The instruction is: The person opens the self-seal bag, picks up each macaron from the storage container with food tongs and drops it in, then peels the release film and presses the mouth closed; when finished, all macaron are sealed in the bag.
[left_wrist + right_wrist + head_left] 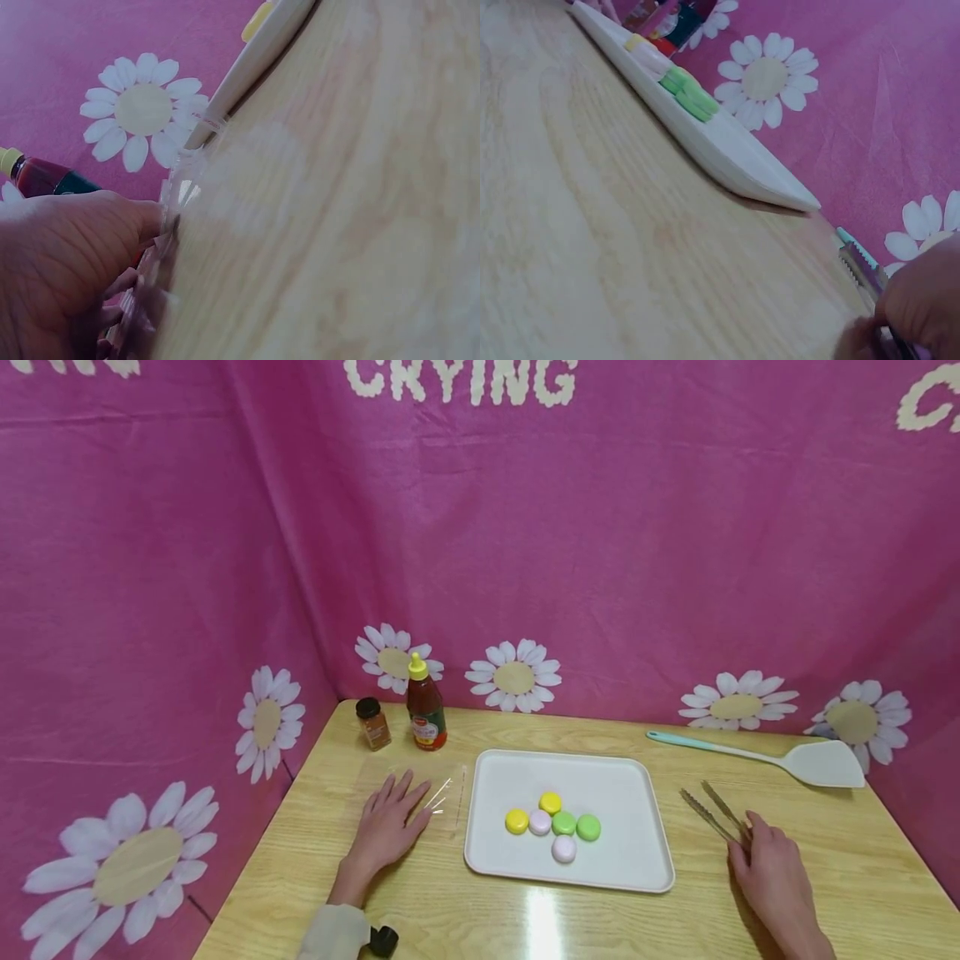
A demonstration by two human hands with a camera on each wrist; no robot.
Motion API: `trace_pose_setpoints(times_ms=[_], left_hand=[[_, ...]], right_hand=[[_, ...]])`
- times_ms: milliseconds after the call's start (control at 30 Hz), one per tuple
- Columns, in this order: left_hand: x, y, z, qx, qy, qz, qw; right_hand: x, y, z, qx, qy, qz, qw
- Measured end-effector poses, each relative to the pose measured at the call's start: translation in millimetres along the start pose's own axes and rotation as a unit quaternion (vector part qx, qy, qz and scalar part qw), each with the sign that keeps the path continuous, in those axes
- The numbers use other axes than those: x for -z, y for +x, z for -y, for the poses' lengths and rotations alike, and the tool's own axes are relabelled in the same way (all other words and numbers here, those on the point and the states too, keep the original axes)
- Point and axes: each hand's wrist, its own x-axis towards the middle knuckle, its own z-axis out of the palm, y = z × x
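Observation:
My left hand (386,827) rests with its fingers spread on a clear plastic bag (453,793), left of a white tray (630,802). In the left wrist view, the bag's shiny edge (187,187) shows beside the thumb. My right hand (776,872) grips metal tongs (708,814) right of the tray, their toothed tips apart and pointing away from me. Yellow macarons (551,802), lilac macarons (564,849) and green macarons (588,827) lie clustered on the tray. The right wrist view also shows the tongs (861,268), partly hidden behind the hand.
A spice jar (373,724) with a black lid and a red sauce bottle (427,714) with a yellow cap stand at the back left. At the back right lies a white spatula (821,763) with a turquoise handle. Pink cloth (600,568) walls in the wooden table (435,910).

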Motion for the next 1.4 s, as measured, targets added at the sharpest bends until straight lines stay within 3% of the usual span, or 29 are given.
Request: trace_pose_setpoints(times_ms=[100, 200, 333, 433, 600, 767, 867, 1100, 1267, 1400], left_hand=[[-0.8, 0.6, -1.3, 0.004, -0.009, -0.018, 0.9998], [-2.2, 1.7, -2.1, 0.008, -0.016, -0.038, 0.9991], [-5.5, 3.8, -0.9, 0.008, -0.025, -0.072, 0.9970], [-8.1, 5.0, -0.1, 0.003, -0.038, -0.103, 0.9940], [-10.1, 5.6, -1.7, 0.006, -0.072, -0.146, 0.9866], [-10.0, 5.0, -4.8, 0.013, -0.084, -0.179, 0.9802], [-9.0, 5.1, -6.3, 0.016, -0.087, -0.191, 0.9776], [-7.0, 5.1, -10.1, 0.010, -0.110, -0.211, 0.9713], [-7.7, 3.4, -12.8, 0.007, -0.134, -0.219, 0.9664], [-8.2, 2.1, -14.1, 0.004, -0.129, -0.226, 0.9655]], right_hand=[[1, 1.1, 2, 0.004, -0.007, -0.017, 0.9998], [4, 1.1, 6, -0.022, -0.010, -0.001, 0.9997], [13, 4.5, 15, -0.081, 0.001, 0.080, 0.9936], [21, 7.8, 26, -0.094, 0.019, 0.132, 0.9866], [31, 10.6, 44, -0.050, 0.062, 0.173, 0.9818], [43, 9.3, 72, -0.055, 0.094, 0.258, 0.9600], [48, 2.4, 93, -0.051, 0.082, 0.288, 0.9528], [39, -12.0, 125, -0.019, 0.028, 0.310, 0.9502], [27, -20.5, 135, 0.012, 0.010, 0.334, 0.9423], [22, -24.3, 140, 0.022, 0.008, 0.336, 0.9417]])
